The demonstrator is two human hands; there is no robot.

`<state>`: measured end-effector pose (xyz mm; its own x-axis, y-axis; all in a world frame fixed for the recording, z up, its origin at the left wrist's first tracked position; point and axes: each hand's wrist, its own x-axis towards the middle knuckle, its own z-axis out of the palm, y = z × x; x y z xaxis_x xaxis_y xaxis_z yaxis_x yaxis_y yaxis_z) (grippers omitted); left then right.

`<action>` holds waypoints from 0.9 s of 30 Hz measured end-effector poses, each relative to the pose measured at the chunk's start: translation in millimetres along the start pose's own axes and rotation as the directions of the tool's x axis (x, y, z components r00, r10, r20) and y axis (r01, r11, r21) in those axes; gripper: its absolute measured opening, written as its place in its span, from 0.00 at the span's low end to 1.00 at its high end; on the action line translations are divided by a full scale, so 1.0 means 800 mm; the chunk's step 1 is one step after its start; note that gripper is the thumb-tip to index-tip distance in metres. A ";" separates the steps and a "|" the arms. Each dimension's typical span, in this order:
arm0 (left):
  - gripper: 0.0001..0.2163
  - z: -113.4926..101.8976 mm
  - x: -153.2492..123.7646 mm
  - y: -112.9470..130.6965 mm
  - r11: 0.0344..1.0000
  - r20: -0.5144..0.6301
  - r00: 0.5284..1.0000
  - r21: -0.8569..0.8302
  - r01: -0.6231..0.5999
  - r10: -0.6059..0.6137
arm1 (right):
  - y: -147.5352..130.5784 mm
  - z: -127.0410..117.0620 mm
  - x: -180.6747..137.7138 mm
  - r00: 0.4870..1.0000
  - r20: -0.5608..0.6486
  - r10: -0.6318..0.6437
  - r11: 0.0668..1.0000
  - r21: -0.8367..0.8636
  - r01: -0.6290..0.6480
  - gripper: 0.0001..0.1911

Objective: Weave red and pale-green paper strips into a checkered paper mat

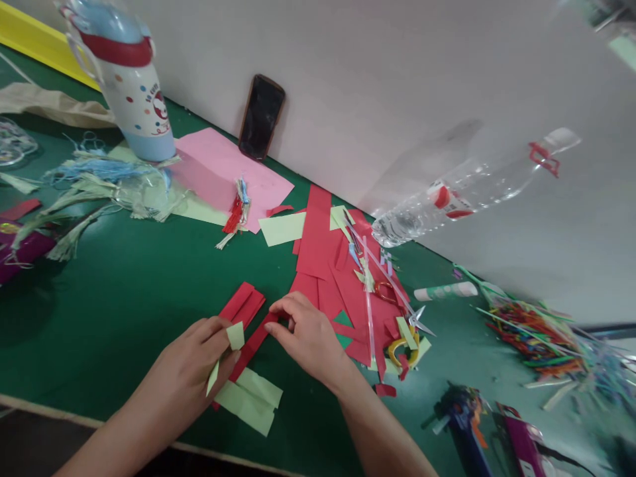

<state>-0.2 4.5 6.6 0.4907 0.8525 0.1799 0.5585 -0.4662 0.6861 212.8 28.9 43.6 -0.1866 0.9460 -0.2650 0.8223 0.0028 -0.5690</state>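
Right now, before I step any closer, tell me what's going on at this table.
A person is handling paper at a green table. The right hand pinches the upper end of a red strip; the left hand covers part of its lower length, with pale green slips sticking out from it. A pale green sheet lies close by, and a pile of red paper sits beyond the right hand.

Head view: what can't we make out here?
Red strip: head view, partly hidden by the left hand.
Blue tool: head view, cut off by the bottom edge.
Left purple item: head view, cut off by the left edge.
Clear bottle: head view, label text too small and blurred.
Top-right corner item: head view, blurred and cut off.
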 end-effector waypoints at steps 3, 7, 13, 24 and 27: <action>0.09 0.000 0.000 0.000 1.000 -0.001 1.000 -0.001 0.001 -0.001 | 0.002 0.002 -0.003 0.999 -0.018 -0.037 0.999 0.038 0.038 0.03; 0.09 0.002 -0.002 -0.002 1.000 0.005 1.000 -0.004 0.007 -0.007 | 0.002 0.001 -0.017 0.976 -0.090 -0.197 0.971 0.116 0.207 0.04; 0.09 0.000 -0.002 -0.003 0.999 -0.009 0.999 -0.014 -0.046 0.046 | -0.005 -0.010 -0.048 0.884 -0.108 -0.455 0.888 0.022 0.460 0.02; 0.12 -0.001 -0.009 -0.004 0.997 0.077 0.994 -0.010 -0.083 0.083 | -0.016 -0.011 -0.068 0.717 -0.019 -0.697 0.688 -0.302 0.660 0.07; 0.14 -0.005 -0.010 -0.003 0.999 0.156 0.986 -0.022 -0.048 0.051 | -0.023 -0.012 -0.072 0.683 -0.040 -0.730 0.649 -0.354 0.673 0.09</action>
<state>-7.7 -0.4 6.6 0.6168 0.7804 0.1030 0.5192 -0.5017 0.6920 213.6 -22.8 77.2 -0.7060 0.6567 0.2653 0.5984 0.7534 -0.2725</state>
